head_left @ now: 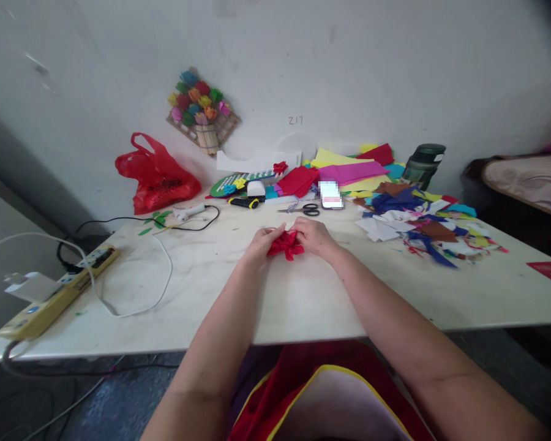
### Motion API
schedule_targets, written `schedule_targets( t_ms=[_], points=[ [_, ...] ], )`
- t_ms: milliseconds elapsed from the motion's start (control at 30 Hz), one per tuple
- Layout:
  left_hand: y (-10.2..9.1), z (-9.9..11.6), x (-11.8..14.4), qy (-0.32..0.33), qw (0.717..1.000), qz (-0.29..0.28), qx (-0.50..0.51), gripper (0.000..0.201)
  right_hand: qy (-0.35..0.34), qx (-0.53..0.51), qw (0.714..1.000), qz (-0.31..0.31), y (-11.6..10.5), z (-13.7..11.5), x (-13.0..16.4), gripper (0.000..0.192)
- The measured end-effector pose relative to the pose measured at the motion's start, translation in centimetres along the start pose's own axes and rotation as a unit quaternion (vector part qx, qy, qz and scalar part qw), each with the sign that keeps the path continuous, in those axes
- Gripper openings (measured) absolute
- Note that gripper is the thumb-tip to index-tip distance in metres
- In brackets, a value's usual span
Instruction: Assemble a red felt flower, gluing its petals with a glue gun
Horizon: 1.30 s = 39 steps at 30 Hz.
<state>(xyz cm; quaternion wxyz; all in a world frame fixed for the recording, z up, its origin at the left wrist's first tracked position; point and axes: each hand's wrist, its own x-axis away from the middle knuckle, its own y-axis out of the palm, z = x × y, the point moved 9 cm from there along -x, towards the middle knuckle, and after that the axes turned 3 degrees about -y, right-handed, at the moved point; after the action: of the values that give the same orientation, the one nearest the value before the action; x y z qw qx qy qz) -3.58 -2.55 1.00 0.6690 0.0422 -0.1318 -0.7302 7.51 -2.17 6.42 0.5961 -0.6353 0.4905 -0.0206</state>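
A crumpled red paper flower point(285, 246) sits between both my hands over the middle of the white table point(303, 294). My left hand point(262, 240) pinches its left side, fingers closed on the paper. My right hand point(316, 236) grips its right side from above. Just beyond the hands lie black-handled scissors point(305, 210) and a phone point(331, 195).
Coloured paper sheets point(349, 171) and a heap of paper scraps point(417, 223) cover the back right. A red plastic bag point(156, 174), a glue gun point(189, 212) with cable, and a yellow power strip point(55, 294) lie to the left. A dark bottle point(423, 164) stands by the wall.
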Motion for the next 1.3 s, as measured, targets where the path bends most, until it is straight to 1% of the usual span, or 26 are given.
schedule_targets(
  t_ms=[167,300,467,700,1000,1100,1300],
  points=[
    [0.3,-0.1,0.1,-0.014,1.000,-0.027,0.007,0.037,0.011,-0.052,0.998,0.022,0.2,0.6,0.0,0.024],
    [-0.1,-0.1,0.0,-0.020,1.000,-0.017,0.009,0.027,0.038,-0.081,0.995,0.032,0.2,1.3,-0.1,0.024],
    [-0.6,-0.1,-0.1,-0.016,1.000,0.003,-0.003,0.017,0.067,-0.076,0.994,0.026,0.2,1.5,-0.1,0.022],
    [-0.4,-0.1,0.0,-0.017,1.000,0.002,-0.010,0.011,0.065,-0.059,0.995,0.045,-0.1,1.4,0.0,0.020],
    [-0.6,-0.7,-0.2,-0.034,0.999,0.006,-0.004,0.021,0.067,-0.056,0.994,0.070,-0.6,1.6,0.0,0.019],
    [-0.5,-0.6,-0.1,-0.029,1.000,-0.001,-0.011,0.024,0.074,-0.059,0.993,0.073,-0.5,1.8,0.0,0.019],
    [-0.2,-0.4,0.2,-0.023,1.000,0.003,-0.015,0.027,0.096,-0.078,0.990,0.066,0.0,2.0,-0.1,0.018]
  ],
)
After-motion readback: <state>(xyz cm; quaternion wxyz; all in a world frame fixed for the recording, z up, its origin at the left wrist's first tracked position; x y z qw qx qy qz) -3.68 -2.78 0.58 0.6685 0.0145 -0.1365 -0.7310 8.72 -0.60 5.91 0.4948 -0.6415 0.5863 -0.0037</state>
